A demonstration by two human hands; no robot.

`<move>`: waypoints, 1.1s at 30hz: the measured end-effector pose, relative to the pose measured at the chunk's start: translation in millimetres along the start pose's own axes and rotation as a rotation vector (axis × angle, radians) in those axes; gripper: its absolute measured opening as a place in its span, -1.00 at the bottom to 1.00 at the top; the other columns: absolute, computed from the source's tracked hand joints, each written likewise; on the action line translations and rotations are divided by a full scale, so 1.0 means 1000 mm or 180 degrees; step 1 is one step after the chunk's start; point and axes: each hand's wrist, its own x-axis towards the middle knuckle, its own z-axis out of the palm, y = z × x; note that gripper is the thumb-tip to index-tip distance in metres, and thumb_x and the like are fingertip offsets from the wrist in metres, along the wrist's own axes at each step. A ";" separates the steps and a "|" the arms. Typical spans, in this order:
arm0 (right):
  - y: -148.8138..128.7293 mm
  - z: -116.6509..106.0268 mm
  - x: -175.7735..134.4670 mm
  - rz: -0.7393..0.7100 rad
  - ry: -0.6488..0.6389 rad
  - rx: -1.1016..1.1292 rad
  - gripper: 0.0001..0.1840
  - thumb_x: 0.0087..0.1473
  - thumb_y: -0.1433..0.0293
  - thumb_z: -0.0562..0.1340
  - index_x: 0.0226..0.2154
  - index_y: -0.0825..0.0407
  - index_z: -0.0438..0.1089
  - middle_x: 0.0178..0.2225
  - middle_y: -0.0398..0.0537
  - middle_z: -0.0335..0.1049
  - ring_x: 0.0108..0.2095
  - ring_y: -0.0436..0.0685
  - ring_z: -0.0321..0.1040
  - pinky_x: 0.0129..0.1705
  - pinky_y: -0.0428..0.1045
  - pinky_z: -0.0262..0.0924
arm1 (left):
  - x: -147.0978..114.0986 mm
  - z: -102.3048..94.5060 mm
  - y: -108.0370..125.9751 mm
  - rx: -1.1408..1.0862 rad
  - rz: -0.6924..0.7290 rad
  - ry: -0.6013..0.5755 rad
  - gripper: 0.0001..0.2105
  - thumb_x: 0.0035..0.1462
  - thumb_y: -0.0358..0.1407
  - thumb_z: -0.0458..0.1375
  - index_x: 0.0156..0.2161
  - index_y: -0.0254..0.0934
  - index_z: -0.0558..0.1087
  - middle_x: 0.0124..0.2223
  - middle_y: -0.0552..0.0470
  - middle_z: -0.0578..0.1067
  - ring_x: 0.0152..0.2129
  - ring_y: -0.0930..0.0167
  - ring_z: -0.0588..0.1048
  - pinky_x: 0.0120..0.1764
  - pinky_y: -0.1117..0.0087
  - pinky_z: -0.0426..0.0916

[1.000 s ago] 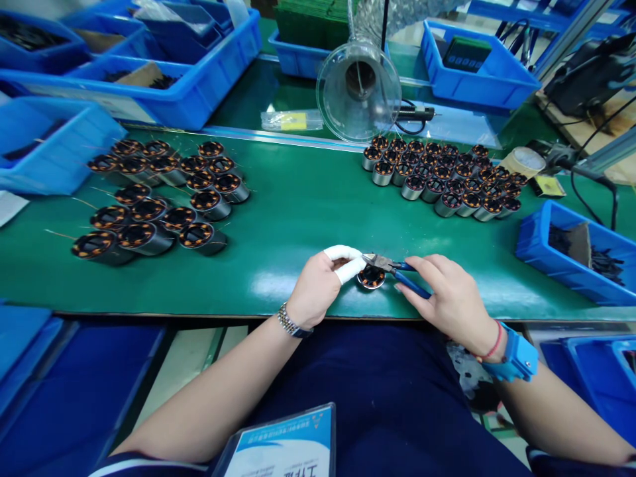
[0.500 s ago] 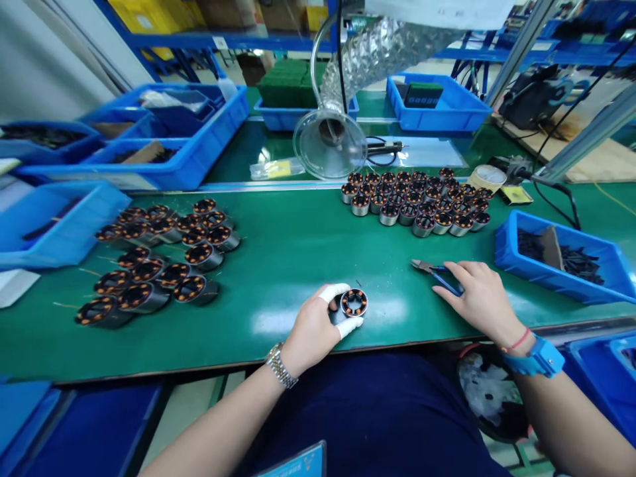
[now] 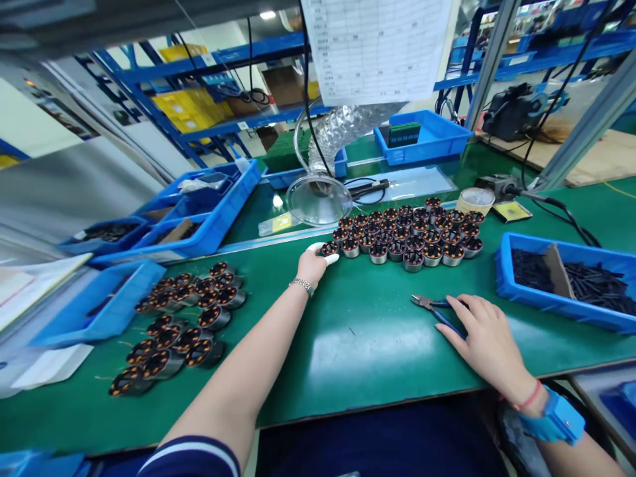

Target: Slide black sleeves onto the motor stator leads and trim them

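Observation:
My left hand [image 3: 314, 265], with white covers on thumb and finger, is closed around a motor stator [image 3: 330, 249], a metal ring with dark and copper windings. It is at the left front end of a block of similar stators [image 3: 396, 249] near the back of the green mat. My right hand [image 3: 489, 338] rests on the mat, fingers around the blue handles of a pair of side cutters [image 3: 442, 313]. The cutters' jaws point left and look slightly apart. At the left stands another group of stators [image 3: 213, 317], some with thin wires sticking out.
A blue bin [image 3: 507, 271] of black pieces with a cardboard divider stands at the right. Blue trays [image 3: 233, 218] lie at the far left. A clear fume hood [image 3: 318, 199] on a foil duct hangs behind the stators. A tape roll [image 3: 476, 199] sits at the back right.
My left hand has carried the stator from the front of the mat forward to the left end of the back block. My right hand stays on the cutters. The view has tilted up.

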 end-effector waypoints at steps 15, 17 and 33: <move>0.000 0.001 0.002 0.0040 -0.0048 0.0107 -0.45 0.05 0.09 0.08 -0.04 0.12 0.28 -0.08 0.13 0.29 -0.06 0.28 0.17 -0.07 0.16 0.07 | 0.060 0.005 -0.015 -0.0178 -0.0072 0.0153 -0.54 -0.28 -0.43 0.23 -0.13 -0.37 0.41 -0.14 -0.10 0.49 -0.30 0.35 0.46 -0.26 0.35 0.38; 0.000 0.001 0.002 0.0041 -0.0045 0.0109 -0.46 0.05 0.08 0.08 -0.04 0.12 0.29 -0.09 0.13 0.29 -0.07 0.28 0.17 -0.07 0.16 0.07 | 0.061 0.010 -0.012 -0.0215 0.0012 -0.0027 -0.52 -0.27 -0.48 0.20 -0.10 -0.37 0.41 -0.14 -0.07 0.50 -0.24 0.34 0.46 -0.20 0.32 0.38; 0.026 0.033 0.000 -0.0231 0.0321 0.0059 -0.32 0.00 -0.07 -0.06 -0.07 0.10 0.27 -0.13 0.18 0.30 -0.15 0.36 0.23 -0.20 0.17 0.09 | 0.019 -0.071 0.013 0.1371 0.0307 -0.0690 -0.73 0.17 -0.24 0.02 -0.05 -0.26 0.32 -0.02 -0.09 0.36 -0.19 0.36 0.40 -0.17 0.21 0.37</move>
